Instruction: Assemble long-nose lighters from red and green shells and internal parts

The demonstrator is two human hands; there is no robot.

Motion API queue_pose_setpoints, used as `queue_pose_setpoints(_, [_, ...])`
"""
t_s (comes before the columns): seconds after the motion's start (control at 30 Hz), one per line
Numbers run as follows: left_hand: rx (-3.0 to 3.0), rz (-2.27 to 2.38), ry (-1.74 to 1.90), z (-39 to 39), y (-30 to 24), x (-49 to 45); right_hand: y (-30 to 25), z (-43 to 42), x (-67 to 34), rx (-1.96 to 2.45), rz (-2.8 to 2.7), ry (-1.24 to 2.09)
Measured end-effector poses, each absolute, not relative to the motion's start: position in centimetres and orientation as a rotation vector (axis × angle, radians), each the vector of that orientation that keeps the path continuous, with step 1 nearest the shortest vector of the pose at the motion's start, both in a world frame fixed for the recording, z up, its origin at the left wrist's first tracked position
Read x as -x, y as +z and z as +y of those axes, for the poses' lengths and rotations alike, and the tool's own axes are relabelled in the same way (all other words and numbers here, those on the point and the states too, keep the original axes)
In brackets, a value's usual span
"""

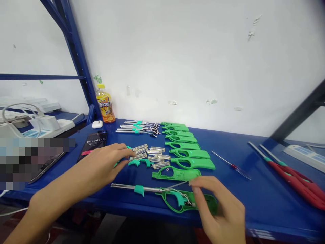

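Observation:
My left hand (109, 159) reaches over the left end of a pile of clear lighter fuel tanks (161, 165), thumb and fingers apart. Small teal triggers (134, 163) lie by its fingertips. My right hand (220, 206) pinches the end of a thin whitish tube (176, 185). Beneath it is an open green lighter handle half (175, 207), with a teal trigger and wires inside. From its left end runs a metal lighter rod (124, 186) with a teal collar. My right hand covers part of the handle. Another green half shell (175, 174) lies just behind.
Several green handle shells (188, 154) form a column behind. Metal rods with wires (134, 128) lie at the back left. A screwdriver (232, 166) and red lighters (291, 173) are to the right. A phone (95, 139), earbud case (97, 124) and drink bottle (105, 105) stand left.

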State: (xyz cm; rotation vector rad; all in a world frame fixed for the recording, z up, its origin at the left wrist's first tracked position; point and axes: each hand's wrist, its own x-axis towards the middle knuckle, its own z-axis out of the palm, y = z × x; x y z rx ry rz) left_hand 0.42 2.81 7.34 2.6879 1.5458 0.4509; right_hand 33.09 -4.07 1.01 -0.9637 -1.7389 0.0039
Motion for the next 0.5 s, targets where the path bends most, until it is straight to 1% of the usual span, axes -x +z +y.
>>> queue_pose_setpoints(0.17, [-2.596, 1.64, 0.417, 3.2, 7.6, 1.9, 3.1, -4.8, -33.1, 0.978, -1.733, 0.005])
queue_pose_setpoints(0.3, [-2.553, 1.676, 0.381, 3.2, 7.1, 2.8, 5.6, -2.8, -31.6, 0.999, -1.997, -0.018])
queue_pose_setpoints(0.4, [-2.548, 1.693, 0.388, 3.1, 6.9, 3.1, 6.4, -0.2, -30.0, 1.021, -2.221, -0.015])
queue_pose_setpoints(0.5, [-2.561, 1.685, 0.367, 3.1, 7.0, 2.9, 6.3, 2.0, -28.8, 1.066, -2.383, -0.181])
